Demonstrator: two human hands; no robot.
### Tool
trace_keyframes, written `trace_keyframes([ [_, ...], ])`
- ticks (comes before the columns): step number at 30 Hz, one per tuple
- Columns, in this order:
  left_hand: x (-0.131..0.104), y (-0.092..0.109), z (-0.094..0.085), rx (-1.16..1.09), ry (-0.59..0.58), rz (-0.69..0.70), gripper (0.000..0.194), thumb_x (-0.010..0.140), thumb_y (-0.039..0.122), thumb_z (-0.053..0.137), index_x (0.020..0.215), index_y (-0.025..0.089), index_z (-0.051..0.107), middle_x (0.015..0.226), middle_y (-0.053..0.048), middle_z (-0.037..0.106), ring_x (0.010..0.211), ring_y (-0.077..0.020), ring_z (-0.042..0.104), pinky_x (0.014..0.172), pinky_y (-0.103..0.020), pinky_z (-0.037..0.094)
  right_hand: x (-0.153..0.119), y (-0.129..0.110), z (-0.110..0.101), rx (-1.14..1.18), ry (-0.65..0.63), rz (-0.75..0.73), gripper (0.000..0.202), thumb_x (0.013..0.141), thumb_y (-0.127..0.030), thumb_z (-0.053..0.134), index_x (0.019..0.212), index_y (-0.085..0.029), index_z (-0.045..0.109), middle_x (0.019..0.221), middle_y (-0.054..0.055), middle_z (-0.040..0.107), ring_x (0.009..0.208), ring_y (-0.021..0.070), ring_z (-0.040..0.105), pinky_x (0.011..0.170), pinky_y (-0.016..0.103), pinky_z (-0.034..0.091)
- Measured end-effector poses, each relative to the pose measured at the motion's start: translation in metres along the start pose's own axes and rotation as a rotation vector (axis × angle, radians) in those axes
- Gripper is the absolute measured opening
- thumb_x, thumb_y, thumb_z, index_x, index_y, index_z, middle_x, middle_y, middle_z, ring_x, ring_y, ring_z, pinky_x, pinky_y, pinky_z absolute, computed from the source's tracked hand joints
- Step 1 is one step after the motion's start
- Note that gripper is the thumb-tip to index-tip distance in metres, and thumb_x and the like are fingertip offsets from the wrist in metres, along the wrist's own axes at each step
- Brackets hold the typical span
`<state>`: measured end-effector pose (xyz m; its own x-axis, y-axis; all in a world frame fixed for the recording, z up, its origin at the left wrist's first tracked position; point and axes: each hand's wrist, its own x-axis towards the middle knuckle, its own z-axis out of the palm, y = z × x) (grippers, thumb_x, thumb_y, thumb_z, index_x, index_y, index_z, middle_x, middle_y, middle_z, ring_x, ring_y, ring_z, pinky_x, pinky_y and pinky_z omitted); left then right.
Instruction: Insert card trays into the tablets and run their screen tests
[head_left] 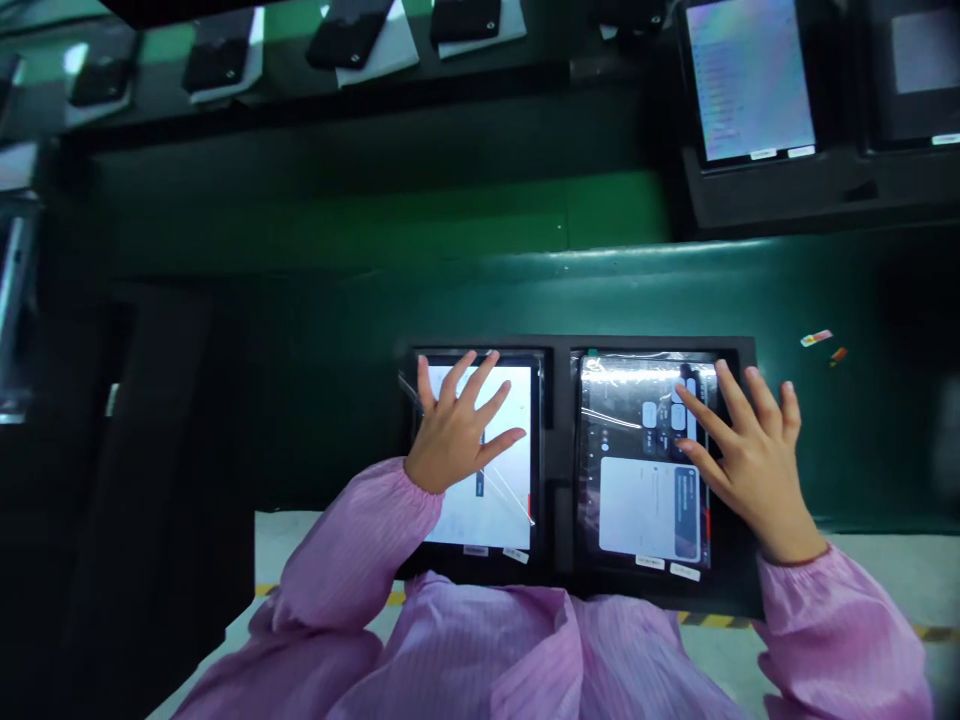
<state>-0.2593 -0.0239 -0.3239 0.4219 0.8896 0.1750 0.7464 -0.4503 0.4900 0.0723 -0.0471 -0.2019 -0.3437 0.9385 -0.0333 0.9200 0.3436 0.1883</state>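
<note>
Black-edged tablets (495, 510) (637, 510) at six and four o'clock are partly covered by splayed, empty hands (448, 430) (757, 470). Touch should be kept light.

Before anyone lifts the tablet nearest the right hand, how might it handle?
The tablet is likely stiff, being a flat slab. It looks shiny and reflective, so could be slippery. Sitting in the dark holder, it probably wouldn't roll if pushed.
</note>
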Motion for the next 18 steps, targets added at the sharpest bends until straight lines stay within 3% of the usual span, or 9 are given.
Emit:
trace_keyframes([
  [2,0.003,-0.007,-0.009,-0.019,-0.032,0.006,0.052,0.094,0.06,0.039,0.123,0.025,0.064,0.145,-0.014,0.05,0.132,-0.0355,0.042,0.113,-0.069,0.005,0.0,-0.001,0.001,0.019,0.001,-0.001,0.055,0.096,-0.049,0.039,0.149,-0.034,0.035,0.161,0.004,0.021,0.146,0.0364,0.022,0.116,0.062,0.012],
  [4,0.008,-0.02,-0.02,-0.017,-0.054,-0.007,0.057,0.095,0.061,0.034,0.122,0.022,0.065,0.137,-0.016,0.054,0.124,-0.0341,0.048,0.111,-0.065,0.02,0.001,-0.001,0.002,0.036,-0.001,-0.004,0.053,0.096,-0.049,0.039,0.147,-0.035,0.038,0.161,0.004,0.022,0.146,0.0362,0.022,0.116,0.063,0.012],
  [7,0.014,-0.048,-0.032,0.052,-0.104,-0.079,0.065,0.095,0.062,0.027,0.113,0.015,0.069,0.11,-0.017,0.061,0.098,-0.0309,0.055,0.087,-0.053,0.045,0.002,0.004,0.0,0.102,0.017,-0.013,0.048,0.097,-0.049,0.034,0.138,-0.03,0.052,0.16,0.006,0.025,0.146,0.0349,0.023,0.116,0.06,0.016],
  [9,0.015,-0.066,-0.03,0.09,-0.14,-0.093,0.069,0.094,0.064,0.025,0.108,0.013,0.07,0.095,-0.015,0.059,0.084,-0.0278,0.053,0.073,-0.046,0.046,0.003,0.013,-0.004,0.163,0.137,0.135,0.047,0.099,-0.045,0.029,0.131,-0.025,0.058,0.154,0.009,0.036,0.143,0.0301,0.032,0.116,0.052,0.023],
  [11,0.016,-0.082,-0.021,0.078,-0.15,-0.066,0.071,0.093,0.066,0.026,0.108,0.012,0.069,0.091,-0.014,0.057,0.08,-0.0266,0.052,0.07,-0.044,0.045,0.004,0.029,-0.008,0.136,0.265,0.449,0.048,0.098,-0.044,0.03,0.126,-0.019,0.061,0.143,0.015,0.049,0.136,0.0266,0.042,0.112,0.044,0.03],
  [14,0.018,-0.1,-0.01,-0.018,-0.136,-0.054,0.068,0.092,0.066,0.029,0.103,0.013,0.069,0.092,-0.013,0.057,0.087,-0.0276,0.053,0.079,-0.047,0.046,0.007,0.061,-0.01,0.007,0.248,0.826,0.05,0.091,-0.046,0.041,0.114,-0.008,0.066,0.12,0.023,0.062,0.118,0.0299,0.054,0.102,0.043,0.038],
  [16,0.023,-0.111,-0.013,-0.112,-0.174,-0.058,0.059,0.092,0.062,0.033,0.097,0.015,0.069,0.094,-0.012,0.057,0.092,-0.0279,0.054,0.088,-0.05,0.044,0.014,0.08,-0.008,-0.004,0.156,0.874,0.047,0.088,-0.044,0.046,0.11,-0.008,0.068,0.11,0.021,0.066,0.108,0.0286,0.058,0.096,0.042,0.042],
  [18,0.028,-0.12,-0.027,-0.226,-0.246,-0.065,0.05,0.092,0.057,0.037,0.09,0.017,0.067,0.098,-0.011,0.058,0.096,-0.0273,0.054,0.093,-0.049,0.043,0.027,0.094,-0.005,0.025,0.092,0.854,0.04,0.087,-0.041,0.05,0.109,-0.013,0.068,0.108,0.015,0.068,0.102,0.0231,0.06,0.091,0.036,0.044],
])
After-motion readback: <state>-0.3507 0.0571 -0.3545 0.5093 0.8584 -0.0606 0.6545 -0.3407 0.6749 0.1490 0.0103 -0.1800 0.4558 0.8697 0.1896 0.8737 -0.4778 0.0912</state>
